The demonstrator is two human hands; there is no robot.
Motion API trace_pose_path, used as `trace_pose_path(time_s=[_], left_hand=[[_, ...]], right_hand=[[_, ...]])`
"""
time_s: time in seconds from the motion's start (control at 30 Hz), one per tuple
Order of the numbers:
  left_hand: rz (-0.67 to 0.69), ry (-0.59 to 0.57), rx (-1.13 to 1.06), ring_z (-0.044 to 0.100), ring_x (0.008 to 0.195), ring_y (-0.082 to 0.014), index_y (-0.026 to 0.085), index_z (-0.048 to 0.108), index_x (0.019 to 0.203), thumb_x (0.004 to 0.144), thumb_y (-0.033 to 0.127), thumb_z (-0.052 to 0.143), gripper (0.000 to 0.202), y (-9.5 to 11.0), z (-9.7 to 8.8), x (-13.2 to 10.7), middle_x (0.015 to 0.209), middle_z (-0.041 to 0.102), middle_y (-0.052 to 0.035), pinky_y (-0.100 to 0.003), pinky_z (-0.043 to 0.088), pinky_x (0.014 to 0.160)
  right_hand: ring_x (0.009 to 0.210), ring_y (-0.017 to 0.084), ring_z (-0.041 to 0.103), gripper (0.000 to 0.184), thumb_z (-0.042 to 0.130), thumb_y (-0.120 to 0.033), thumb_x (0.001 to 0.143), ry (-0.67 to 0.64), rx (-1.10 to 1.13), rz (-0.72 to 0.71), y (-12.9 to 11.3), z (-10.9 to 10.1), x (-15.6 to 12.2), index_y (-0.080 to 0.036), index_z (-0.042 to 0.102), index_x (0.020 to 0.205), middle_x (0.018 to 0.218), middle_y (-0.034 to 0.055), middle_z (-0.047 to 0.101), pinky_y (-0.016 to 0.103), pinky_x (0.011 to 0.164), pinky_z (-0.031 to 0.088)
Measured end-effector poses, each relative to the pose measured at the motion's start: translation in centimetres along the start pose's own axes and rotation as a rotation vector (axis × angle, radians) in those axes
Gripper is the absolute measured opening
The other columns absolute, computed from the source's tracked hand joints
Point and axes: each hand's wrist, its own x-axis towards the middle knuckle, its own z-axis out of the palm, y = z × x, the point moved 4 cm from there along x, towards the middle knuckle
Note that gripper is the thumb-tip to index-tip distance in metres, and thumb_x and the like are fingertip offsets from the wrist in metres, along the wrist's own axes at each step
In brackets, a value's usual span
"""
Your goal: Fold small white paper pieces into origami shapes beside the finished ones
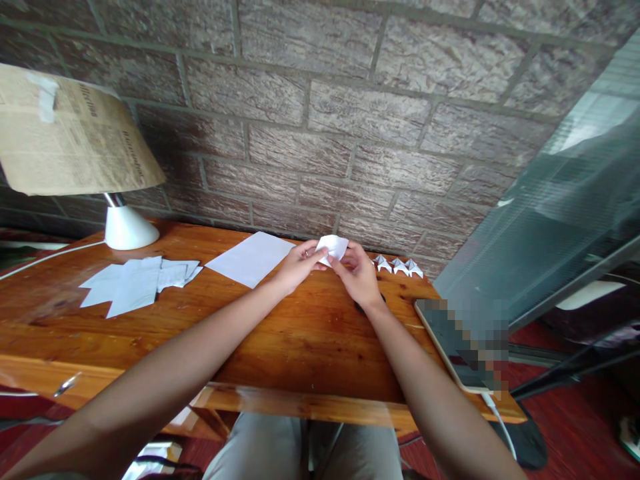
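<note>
A small piece of white folded paper (334,247) is held up between both hands above the far middle of the wooden table. My left hand (303,261) grips its left side, with the thumb on the near face. From the right, my right hand (357,268) pinches its lower edge and right side. The fingers behind the paper are partly hidden. Just right of my right hand stand several small folded paper shapes (399,266) in a row. A flat white sheet (251,259) lies to the left of my left hand.
Loose paper pieces (137,280) overlap on the left of the table (310,340). Behind them stands a lamp (131,227) with a newsprint shade. A tablet (450,343) with a white cable lies along the right edge. A dark object (383,299) is partly hidden under my right wrist. A brick wall (320,120) rises behind.
</note>
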Motion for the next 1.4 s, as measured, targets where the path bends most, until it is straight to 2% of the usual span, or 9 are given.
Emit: trace_pose_path(time_s=[0.13,0.3,0.5,0.6,0.77,1.1,1.2,1.3,1.4], left_hand=[[-0.011,-0.009,-0.038,0.061,0.076,-0.0131,0.015,0.068,0.092,0.065,0.035,0.080,0.035,0.1,0.2,-0.1,0.084,0.068,-0.0025,-0.028,0.052,0.074],[-0.026,0.057,-0.044,0.061,0.074,-0.0133,0.015,0.067,0.097,0.062,0.030,0.081,0.040,0.3,-0.3,0.1,0.084,0.068,-0.0024,-0.026,0.049,0.069],[0.026,0.105,0.104,0.057,0.067,-0.0130,0.015,0.069,0.088,0.061,0.032,0.080,0.034,0.8,-0.4,0.0,0.077,0.067,-0.0013,-0.023,0.044,0.061],[0.052,0.106,0.155,0.054,0.062,-0.0114,0.016,0.068,0.089,0.061,0.032,0.080,0.034,0.9,-0.4,0.0,0.074,0.065,0.0005,-0.023,0.042,0.059],[0.052,0.089,0.115,0.057,0.066,-0.0128,0.017,0.066,0.100,0.059,0.030,0.081,0.045,0.8,-0.4,0.1,0.079,0.068,0.0003,-0.024,0.042,0.064],[0.035,-0.012,0.045,0.058,0.068,-0.0122,0.015,0.066,0.094,0.063,0.030,0.079,0.037,0.4,0.1,0.0,0.078,0.066,-0.0007,-0.023,0.042,0.061],[-0.027,-0.006,-0.012,0.064,0.074,-0.0146,0.015,0.064,0.097,0.064,0.032,0.079,0.040,0.0,-0.2,0.0,0.086,0.068,-0.0028,-0.024,0.046,0.065],[-0.086,-0.022,-0.010,0.067,0.074,-0.0160,0.016,0.062,0.101,0.065,0.034,0.079,0.043,-0.1,-0.2,0.0,0.089,0.070,-0.0053,-0.025,0.046,0.064],[-0.067,-0.048,0.012,0.065,0.065,-0.0131,0.014,0.062,0.097,0.066,0.032,0.079,0.039,0.1,-0.1,0.1,0.079,0.068,-0.0039,-0.021,0.042,0.057]], right_hand=[[0.075,0.017,0.068,0.047,0.072,-0.042,0.074,-0.014,-0.036,-0.005,0.1,0.0,-0.1,-0.021,0.055,0.114,0.090,0.0032,0.071,0.028,0.066,0.052],[0.081,0.017,0.068,0.056,0.073,-0.043,0.072,-0.099,0.038,0.003,-0.3,0.3,0.0,-0.024,0.054,0.120,0.100,0.0043,0.070,0.027,0.063,0.053],[0.082,0.019,0.069,0.041,0.056,-0.057,0.082,-0.012,0.222,0.221,0.1,-0.3,0.3,-0.021,0.067,0.096,0.096,0.0071,0.072,0.026,0.058,0.055],[0.077,0.018,0.070,0.041,0.062,-0.058,0.078,0.023,0.286,0.326,0.7,-0.5,0.3,-0.018,0.069,0.085,0.088,0.0079,0.073,0.025,0.057,0.054],[0.078,0.015,0.069,0.033,0.075,-0.049,0.069,-0.034,0.375,0.404,1.4,-0.4,0.2,-0.021,0.070,0.086,0.085,0.0038,0.072,0.021,0.059,0.052],[0.073,0.015,0.065,0.034,0.071,-0.054,0.072,-0.001,0.304,0.291,0.7,-0.6,0.3,-0.020,0.071,0.078,0.077,0.0033,0.071,0.023,0.057,0.049],[0.074,0.015,0.065,0.034,0.073,-0.051,0.070,-0.040,0.330,0.281,0.4,-0.6,0.4,-0.023,0.071,0.088,0.083,0.0024,0.072,0.023,0.057,0.048],[0.073,0.015,0.064,0.046,0.080,-0.045,0.064,-0.093,0.340,0.228,0.2,-0.6,0.5,-0.027,0.067,0.104,0.085,0.0000,0.072,0.024,0.056,0.046],[0.067,0.014,0.060,0.039,0.079,-0.045,0.065,-0.131,0.277,0.194,0.4,-0.6,0.6,-0.023,0.070,0.095,0.078,0.0002,0.070,0.025,0.056,0.045]])
